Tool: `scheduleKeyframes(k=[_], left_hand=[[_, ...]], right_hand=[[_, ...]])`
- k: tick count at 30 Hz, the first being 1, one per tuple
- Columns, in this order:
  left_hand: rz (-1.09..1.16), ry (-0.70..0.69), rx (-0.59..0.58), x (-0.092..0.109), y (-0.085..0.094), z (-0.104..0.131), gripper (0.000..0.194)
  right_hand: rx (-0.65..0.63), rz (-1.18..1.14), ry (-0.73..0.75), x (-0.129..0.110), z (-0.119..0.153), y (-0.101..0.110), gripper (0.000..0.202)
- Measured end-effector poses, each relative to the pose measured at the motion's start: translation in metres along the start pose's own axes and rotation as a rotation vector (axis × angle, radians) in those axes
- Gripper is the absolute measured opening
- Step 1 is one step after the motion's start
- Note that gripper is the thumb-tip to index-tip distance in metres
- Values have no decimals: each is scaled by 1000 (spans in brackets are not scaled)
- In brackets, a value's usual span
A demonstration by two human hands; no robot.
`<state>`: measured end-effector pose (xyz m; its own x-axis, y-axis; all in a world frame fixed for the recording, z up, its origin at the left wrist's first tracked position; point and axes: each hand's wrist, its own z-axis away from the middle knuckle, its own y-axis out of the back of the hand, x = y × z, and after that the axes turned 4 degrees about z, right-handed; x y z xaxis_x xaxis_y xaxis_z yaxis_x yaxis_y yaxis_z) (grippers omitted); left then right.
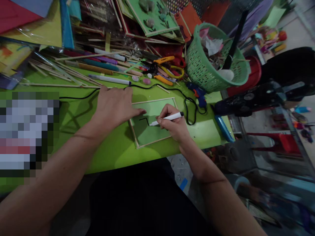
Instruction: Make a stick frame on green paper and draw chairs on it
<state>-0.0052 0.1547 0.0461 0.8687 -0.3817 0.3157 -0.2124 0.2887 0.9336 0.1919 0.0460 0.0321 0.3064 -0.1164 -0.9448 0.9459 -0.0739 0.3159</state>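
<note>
One green framed card (157,134) lies flat on the table (110,159), close to its near edge and bearing one bent black line (147,120). The right hand (173,123), at the card's three o'clock, has its fingers closed round one white marker (175,115), whose tip is at the end of that line. The left hand (114,106), at ten o'clock, is empty, fingers spread and thumb reaching over the card's edge.

Taking the card as the dial's centre, three pebbles (147,81) sit near twelve, one blue glue gun (199,97) at two, and one green basket (194,62) between one and two. Scissors (168,78) lie toward one, too overlapped to count. One stone-decorated panel (159,24) rests farther off at twelve; wooden sticks (59,73), uncountable, spread around ten to eleven.

The tabletop is bright green and cluttered along its far side. Grey floor (177,165) shows at four.
</note>
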Motion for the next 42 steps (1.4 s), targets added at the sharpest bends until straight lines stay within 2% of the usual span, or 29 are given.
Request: scheduleKeyframes(k=[12,18,22,25,30,42], left_hand=[[-53,-32,4,0,2,2,71],[3,-56,10,-13,-3,-4,46],[59,-74,-17,-19,-1,-6,38],[104,-64,-27,-21,-1,-7,36],[133,-65,-35,-21,-1,-6,37],[120,-98,-33,-26,-1,-9,38]], right_hand=[[6,-52,25,4,-1,1,17],[27,-179,110,10,-5,2,21],[-66,-202,103,6,-7,-2,22],[-102,-177,60,0,-8,-7,20],[-73,-103,68,-4,-11,-13,23],[-58,-27,66,-2,-9,-14,26]])
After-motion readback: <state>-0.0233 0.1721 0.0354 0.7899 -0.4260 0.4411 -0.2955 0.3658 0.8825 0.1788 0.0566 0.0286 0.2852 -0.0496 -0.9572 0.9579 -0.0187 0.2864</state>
